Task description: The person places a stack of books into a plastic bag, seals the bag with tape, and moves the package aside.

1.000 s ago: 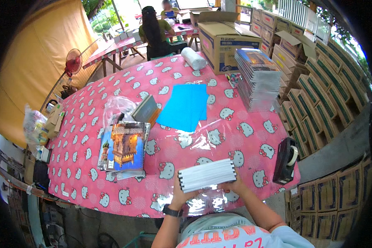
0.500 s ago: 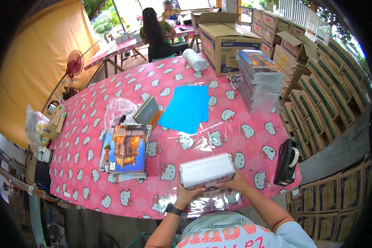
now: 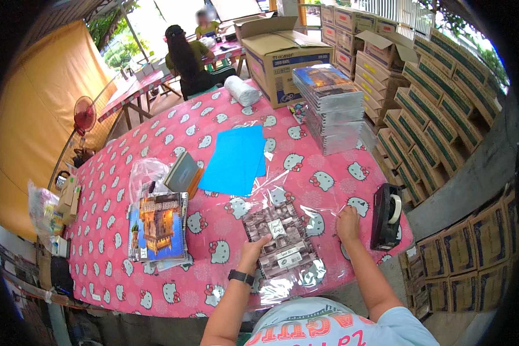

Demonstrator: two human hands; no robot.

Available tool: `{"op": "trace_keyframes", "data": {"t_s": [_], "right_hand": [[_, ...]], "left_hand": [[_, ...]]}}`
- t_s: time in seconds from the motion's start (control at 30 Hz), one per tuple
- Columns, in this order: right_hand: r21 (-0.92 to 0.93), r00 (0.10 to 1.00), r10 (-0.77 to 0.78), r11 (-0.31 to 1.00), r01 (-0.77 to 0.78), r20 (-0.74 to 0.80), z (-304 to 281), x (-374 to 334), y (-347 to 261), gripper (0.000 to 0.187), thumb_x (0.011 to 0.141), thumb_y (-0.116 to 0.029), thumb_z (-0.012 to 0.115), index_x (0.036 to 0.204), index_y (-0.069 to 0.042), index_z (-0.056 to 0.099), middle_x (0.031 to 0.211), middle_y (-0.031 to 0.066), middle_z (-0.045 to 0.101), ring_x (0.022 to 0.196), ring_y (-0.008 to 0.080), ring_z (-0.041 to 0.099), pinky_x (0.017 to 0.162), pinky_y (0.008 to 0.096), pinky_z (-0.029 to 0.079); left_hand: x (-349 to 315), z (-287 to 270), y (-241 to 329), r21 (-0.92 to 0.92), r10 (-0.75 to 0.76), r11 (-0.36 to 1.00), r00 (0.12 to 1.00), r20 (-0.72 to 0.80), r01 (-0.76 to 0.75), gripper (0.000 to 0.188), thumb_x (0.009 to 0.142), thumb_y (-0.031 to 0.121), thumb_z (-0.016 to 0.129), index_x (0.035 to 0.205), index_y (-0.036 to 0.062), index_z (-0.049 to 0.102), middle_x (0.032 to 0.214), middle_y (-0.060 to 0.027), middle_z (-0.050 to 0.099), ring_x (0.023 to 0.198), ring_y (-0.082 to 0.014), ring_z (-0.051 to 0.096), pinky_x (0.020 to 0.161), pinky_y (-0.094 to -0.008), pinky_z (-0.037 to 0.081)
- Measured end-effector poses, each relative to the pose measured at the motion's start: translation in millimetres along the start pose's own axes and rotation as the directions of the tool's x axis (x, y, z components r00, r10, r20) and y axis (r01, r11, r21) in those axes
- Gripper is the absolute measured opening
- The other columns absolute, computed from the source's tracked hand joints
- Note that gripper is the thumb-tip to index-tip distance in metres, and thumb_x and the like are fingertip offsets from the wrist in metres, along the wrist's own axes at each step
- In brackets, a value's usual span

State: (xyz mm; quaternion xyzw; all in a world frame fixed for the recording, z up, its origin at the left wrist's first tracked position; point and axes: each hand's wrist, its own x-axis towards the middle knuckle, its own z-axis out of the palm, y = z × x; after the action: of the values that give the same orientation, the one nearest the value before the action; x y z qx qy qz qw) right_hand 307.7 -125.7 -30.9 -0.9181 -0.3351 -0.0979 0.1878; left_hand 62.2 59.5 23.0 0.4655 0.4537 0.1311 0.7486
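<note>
A spiral notebook [image 3: 297, 233] with a grey photo-patterned cover and white label lies face up near the front edge of the table. My left hand [image 3: 252, 255] grips its left edge, thumb on the cover. Under and around it spreads shiny clear plastic film [image 3: 328, 268]. To the right of the notebook, my right hand [image 3: 348, 224] is closed, pinching what looks like the film's edge. Nearest to that hand is a black tape dispenser [image 3: 386, 216].
On the left lie colourful notebooks [image 3: 158, 228] beside a crumpled plastic bag [image 3: 147, 176]. Blue sheets [image 3: 233, 161] lie mid-table. Farther back are a wrapped notebook stack [image 3: 331, 109], a white roll [image 3: 241, 91] and a large carton [image 3: 285, 69]. Two people sit at a far table.
The notebook, held up between both hands with its page edges showing, now lies flat with its cover up. My right hand has left it and moved right. The whole view has shifted slightly.
</note>
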Motion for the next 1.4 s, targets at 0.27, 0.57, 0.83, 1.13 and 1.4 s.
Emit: {"op": "trace_keyframes", "data": {"t_s": [0.27, 0.57, 0.83, 1.13, 1.4], "right_hand": [[0.348, 0.998, 0.043, 0.937, -0.028, -0.037, -31, 9, -6, 0.021, 0.077, -0.014, 0.061, 0.094, -0.002, 0.058, 0.092, 0.0117, 0.053, 0.09, 0.0315, 0.05, 0.079, 0.0408, 0.041], [0.519, 0.719, 0.051, 0.658, -0.546, 0.693, -102, 12, 9, 0.03, 0.072, -0.013, 0.071, 0.096, 0.0, 0.058, 0.073, 0.0078, 0.062, 0.063, 0.0149, 0.06, 0.054, 0.0291, 0.046], [0.743, 0.714, -0.216, 0.279, -0.609, 0.666, -113, 8, -79, 0.032, 0.071, -0.007, 0.072, 0.098, -0.001, 0.054, 0.063, -0.0003, 0.054, 0.054, 0.0078, 0.051, 0.048, 0.0233, 0.039], [0.741, 0.746, -0.112, 0.278, -0.611, 0.657, -120, 12, -49, 0.03, 0.074, -0.009, 0.07, 0.098, -0.003, 0.053, 0.07, -0.0009, 0.055, 0.06, 0.0068, 0.05, 0.05, 0.0215, 0.037], [0.805, 0.82, -0.077, 0.26, -0.533, 0.568, -95, 9, -30, 0.03, 0.076, -0.013, 0.07, 0.098, -0.003, 0.053, 0.075, 0.0001, 0.056, 0.066, 0.0071, 0.052, 0.056, 0.021, 0.04]], "left_hand": [[10, 5, 7, 0.054, 0.006, 0.999, 1.0, 0.013, -0.007, 0.05, 0.071, 0.034, 0.074, 0.104, -0.0016, 0.06, 0.098, -0.0089, 0.062, 0.084, -0.0182, 0.059, 0.076, -0.0296, 0.045], [-6, -14, 23, 0.847, 0.736, 0.401, 0.673, -0.071, -0.349, 0.047, 0.078, 0.04, 0.065, 0.093, -0.004, 0.064, 0.083, -0.0164, 0.063, 0.083, -0.0208, 0.059, 0.072, -0.0336, 0.045], [-39, 106, 18, 0.367, 0.31, 0.821, 0.882, 0.355, -0.437, 0.019, 0.078, 0.017, 0.07, 0.086, 0.0015, 0.063, 0.073, -0.0024, 0.063, 0.063, -0.0074, 0.056, 0.056, -0.0224, 0.044], [-37, 110, 6, 0.192, 0.233, 0.929, 0.902, 0.364, -0.318, 0.017, 0.079, 0.012, 0.07, 0.088, 0.0032, 0.059, 0.069, 0.0009, 0.059, 0.059, -0.0043, 0.052, 0.053, -0.0188, 0.042], [-45, 101, 3, 0.11, 0.226, 0.952, 0.897, 0.38, -0.286, 0.014, 0.082, 0.017, 0.066, 0.085, 0.0051, 0.059, 0.07, 0.0019, 0.058, 0.059, -0.0041, 0.05, 0.053, -0.0187, 0.041]]}}
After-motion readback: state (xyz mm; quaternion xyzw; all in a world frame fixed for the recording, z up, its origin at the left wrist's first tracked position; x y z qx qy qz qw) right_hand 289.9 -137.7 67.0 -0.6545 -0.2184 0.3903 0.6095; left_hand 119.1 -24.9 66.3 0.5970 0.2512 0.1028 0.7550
